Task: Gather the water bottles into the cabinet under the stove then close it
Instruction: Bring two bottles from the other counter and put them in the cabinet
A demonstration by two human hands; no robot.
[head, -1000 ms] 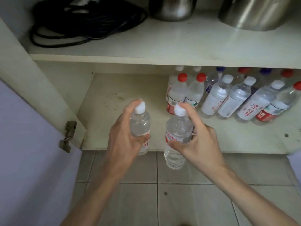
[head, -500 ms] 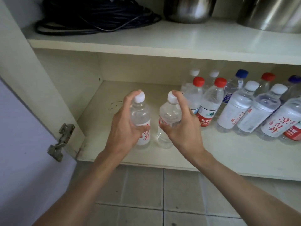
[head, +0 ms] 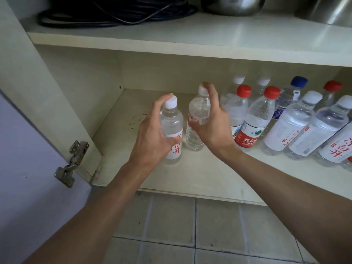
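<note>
Two clear water bottles with white caps stand side by side on the lower shelf (head: pixel 200 174) of the open cabinet. My left hand (head: pixel 152 138) is wrapped around the left bottle (head: pixel 172 121), which has a white label with red characters. My right hand (head: pixel 215 126) cups the right bottle (head: pixel 198 111), thumb across its front and fingers stretched up to the cap. Both bottles rest upright on the shelf. To their right stands a group of several more bottles (head: pixel 253 119) with red, white and blue caps.
The cabinet door (head: pixel 28 168) hangs open at the left on a metal hinge (head: pixel 74 162). The upper shelf (head: pixel 190 35) carries coiled black cable (head: pixel 114 12) and steel pots (head: pixel 232 4). Grey tiled floor (head: pixel 190 225) lies below.
Both hands carried the two bottles from above the floor into the cabinet and set them down on the lower shelf, left of the other bottles.
</note>
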